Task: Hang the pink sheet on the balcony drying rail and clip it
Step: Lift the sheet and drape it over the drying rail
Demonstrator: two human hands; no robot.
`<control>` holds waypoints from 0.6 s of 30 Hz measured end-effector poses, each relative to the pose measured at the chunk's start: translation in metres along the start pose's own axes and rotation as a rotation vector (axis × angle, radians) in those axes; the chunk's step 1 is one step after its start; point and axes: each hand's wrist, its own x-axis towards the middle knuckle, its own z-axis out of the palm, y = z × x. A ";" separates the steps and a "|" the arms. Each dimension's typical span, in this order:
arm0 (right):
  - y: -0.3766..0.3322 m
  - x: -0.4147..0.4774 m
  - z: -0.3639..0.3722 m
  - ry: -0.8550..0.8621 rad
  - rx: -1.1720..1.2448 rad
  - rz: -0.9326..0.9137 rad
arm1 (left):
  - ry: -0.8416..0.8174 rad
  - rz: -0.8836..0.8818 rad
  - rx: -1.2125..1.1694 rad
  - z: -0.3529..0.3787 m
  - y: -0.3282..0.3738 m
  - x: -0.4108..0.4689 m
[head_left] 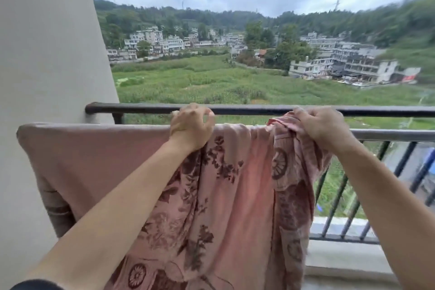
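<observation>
Our left fingers (208,114) pinched the top edge of the pink sheet (240,186), and our right fingers (300,115) grasped its bunched part, both at the drying rail (388,135). The sheet hung over this rail.

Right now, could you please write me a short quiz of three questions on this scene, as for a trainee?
1. True or false: the pink sheet is draped over the nearer rail, not over the farther dark rail.
2. What do the fingers of the right hand grip? A) the dark rail B) a bunched part of the sheet C) nothing
3. Which hand is closer to the wall?

Key: 1. True. 2. B. 3. The left hand.
</observation>
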 end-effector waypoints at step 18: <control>0.167 -0.057 -0.056 0.326 0.221 0.387 | 0.084 0.009 -0.154 0.035 0.070 -0.016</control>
